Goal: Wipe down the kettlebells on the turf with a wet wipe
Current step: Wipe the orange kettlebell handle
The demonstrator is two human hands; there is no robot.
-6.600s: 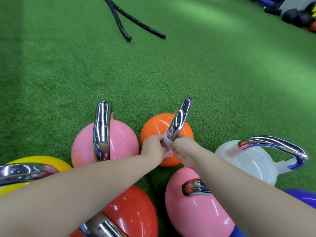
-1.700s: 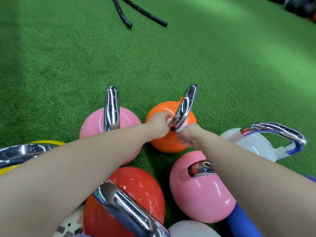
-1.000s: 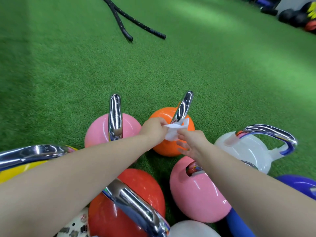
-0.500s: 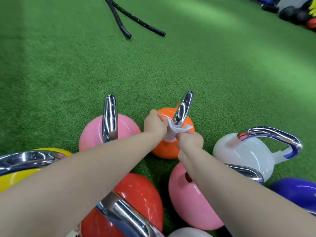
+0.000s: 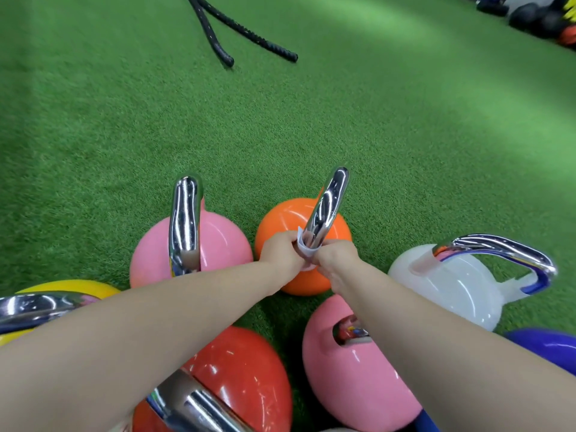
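Note:
An orange kettlebell [image 5: 286, 218] with a chrome handle [image 5: 327, 204] stands on the green turf [image 5: 280, 126]. A white wet wipe [image 5: 304, 249] is wrapped around the lower part of that handle. My left hand [image 5: 279, 252] and my right hand [image 5: 335, 258] each pinch an end of the wipe, meeting at the handle's near leg. Around it stand a pink kettlebell [image 5: 218, 244], a white one [image 5: 458, 285], a second pink one [image 5: 352, 378], a red one [image 5: 246, 375], a yellow one [image 5: 68, 288] and a blue one [image 5: 548, 344].
Two black battle-rope ends [image 5: 230, 35] lie on the turf far ahead. Dark medicine balls [image 5: 536, 17] sit at the far right corner. Open turf stretches beyond the kettlebell cluster.
The wipe, loose and spread between my hands a second ago, is now drawn tight around the orange kettlebell's handle, with both hands closed in against it.

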